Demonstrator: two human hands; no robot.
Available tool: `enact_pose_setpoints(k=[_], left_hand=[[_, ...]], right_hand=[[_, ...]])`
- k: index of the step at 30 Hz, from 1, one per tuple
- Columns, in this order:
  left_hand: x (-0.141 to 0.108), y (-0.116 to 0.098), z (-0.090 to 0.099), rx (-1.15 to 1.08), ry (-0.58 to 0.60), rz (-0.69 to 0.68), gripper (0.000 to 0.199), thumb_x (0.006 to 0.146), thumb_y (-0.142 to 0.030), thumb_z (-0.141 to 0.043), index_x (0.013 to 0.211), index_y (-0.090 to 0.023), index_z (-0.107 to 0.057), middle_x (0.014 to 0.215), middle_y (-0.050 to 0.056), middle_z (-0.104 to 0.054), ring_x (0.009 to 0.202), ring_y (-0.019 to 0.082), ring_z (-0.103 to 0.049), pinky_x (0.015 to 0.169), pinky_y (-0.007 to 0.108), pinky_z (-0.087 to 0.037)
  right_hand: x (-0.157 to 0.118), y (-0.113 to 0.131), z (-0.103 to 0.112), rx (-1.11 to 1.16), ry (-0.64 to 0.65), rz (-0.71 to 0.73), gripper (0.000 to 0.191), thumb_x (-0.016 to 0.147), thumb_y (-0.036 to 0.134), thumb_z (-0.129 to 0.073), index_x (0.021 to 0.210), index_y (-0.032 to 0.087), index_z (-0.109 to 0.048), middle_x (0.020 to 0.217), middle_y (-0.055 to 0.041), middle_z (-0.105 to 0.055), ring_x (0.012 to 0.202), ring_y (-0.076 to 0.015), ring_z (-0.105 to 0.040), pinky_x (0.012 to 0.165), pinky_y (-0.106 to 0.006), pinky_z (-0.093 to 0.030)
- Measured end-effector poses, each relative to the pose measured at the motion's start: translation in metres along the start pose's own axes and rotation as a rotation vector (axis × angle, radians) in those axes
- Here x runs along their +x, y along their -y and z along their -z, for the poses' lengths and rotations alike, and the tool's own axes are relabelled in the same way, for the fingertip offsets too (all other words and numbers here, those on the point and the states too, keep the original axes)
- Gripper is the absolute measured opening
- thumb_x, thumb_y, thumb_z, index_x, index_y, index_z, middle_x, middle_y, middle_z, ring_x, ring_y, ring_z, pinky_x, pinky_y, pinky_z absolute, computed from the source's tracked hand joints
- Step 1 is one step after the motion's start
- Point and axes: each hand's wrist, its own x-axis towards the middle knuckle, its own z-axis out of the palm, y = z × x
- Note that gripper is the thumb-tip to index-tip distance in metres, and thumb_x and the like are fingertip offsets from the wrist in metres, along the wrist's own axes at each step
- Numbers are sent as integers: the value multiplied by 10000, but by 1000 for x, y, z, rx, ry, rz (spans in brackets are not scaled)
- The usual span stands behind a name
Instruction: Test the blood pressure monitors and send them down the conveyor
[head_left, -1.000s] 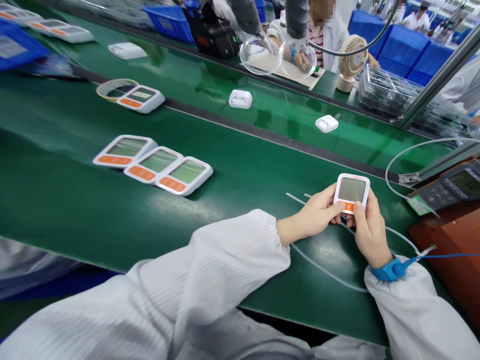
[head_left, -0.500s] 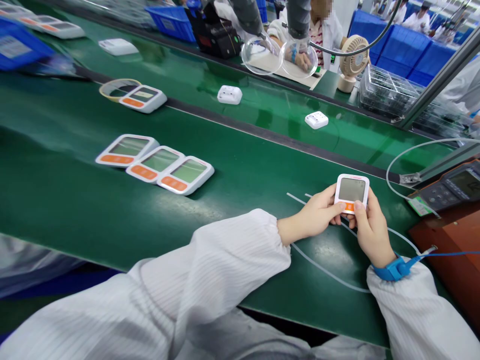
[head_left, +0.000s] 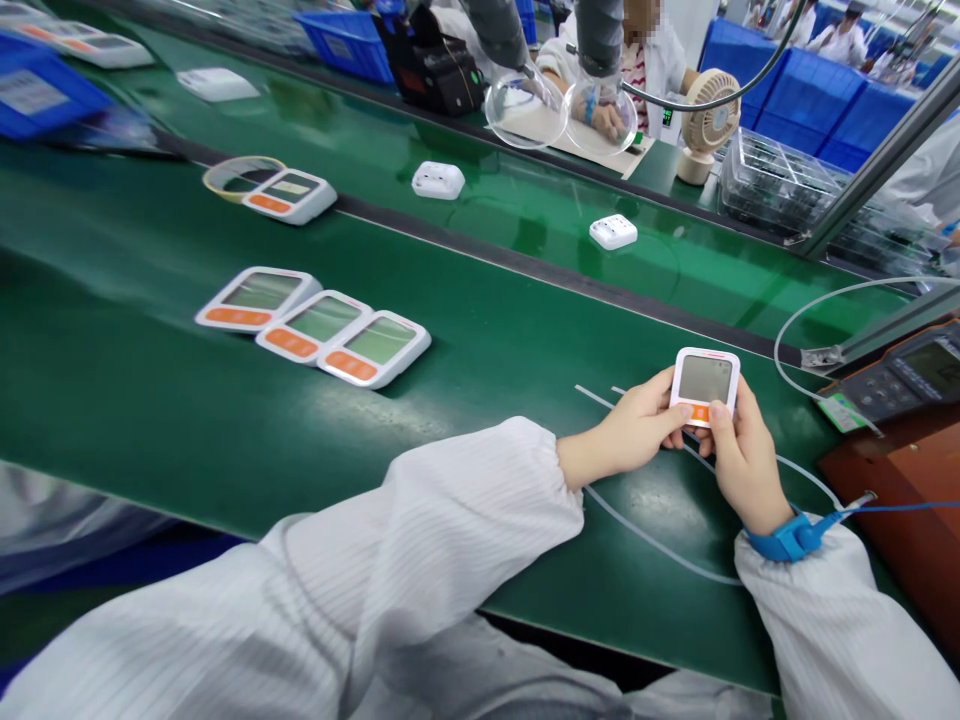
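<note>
Between both hands is a small white handheld device with a grey screen and orange buttons, held above the green table. My left hand grips its lower left side, thumb on the orange strip. My right hand, with a blue strap at the wrist, is closed round its right side, thumb at the buttons. Fingers behind the device are partly hidden. Thin white tubes lie on the table under the hands. To the left, three similar devices lie overlapping in a row.
Another device lies beside a yellowish ring at the belt's edge. White units sit on the belt beyond. An orange-brown box with a meter stands at right. Across the belt are a fan and a person's hand.
The white units on the far belt have shifted to the left. Both hands keep the same hold on the device, which has stayed in place.
</note>
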Motion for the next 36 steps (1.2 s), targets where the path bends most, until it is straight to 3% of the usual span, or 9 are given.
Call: enact_pose_setpoints(k=[36], left_hand=[[1, 6, 2, 11, -1, -15, 601, 889, -291, -596, 1434, -134, -397, 769, 1, -601, 579, 113, -568, 567, 250, -481]], right_hand=[[1, 4, 1, 8, 13, -70, 599, 1003, 490, -458, 1514, 187, -382, 797, -26, -653, 526, -168, -583, 529, -309, -510]])
